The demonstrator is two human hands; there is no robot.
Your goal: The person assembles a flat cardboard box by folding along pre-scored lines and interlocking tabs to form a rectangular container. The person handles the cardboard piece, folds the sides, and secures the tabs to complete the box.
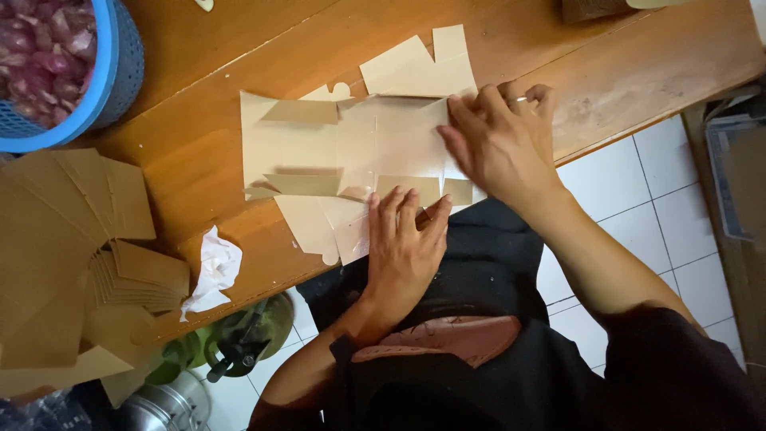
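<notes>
A flat, die-cut brown cardboard box blank point(351, 152) lies on the wooden table point(606, 72), its inner face pale and glossy, with several flaps folded inward. My left hand point(403, 247) presses flat on the blank's near edge at the table's rim, fingers together. My right hand point(499, 140), with a ring on one finger, lies palm down on the blank's right end, fingers spread over a fold.
A stack of folded brown cardboard blanks point(72, 255) fills the left side. A blue plastic basket point(120, 64) of purple-red shallots stands at the top left. A crumpled white tissue point(211, 271) lies by the table edge. White floor tiles point(670, 199) and metal pots point(159, 403) show below.
</notes>
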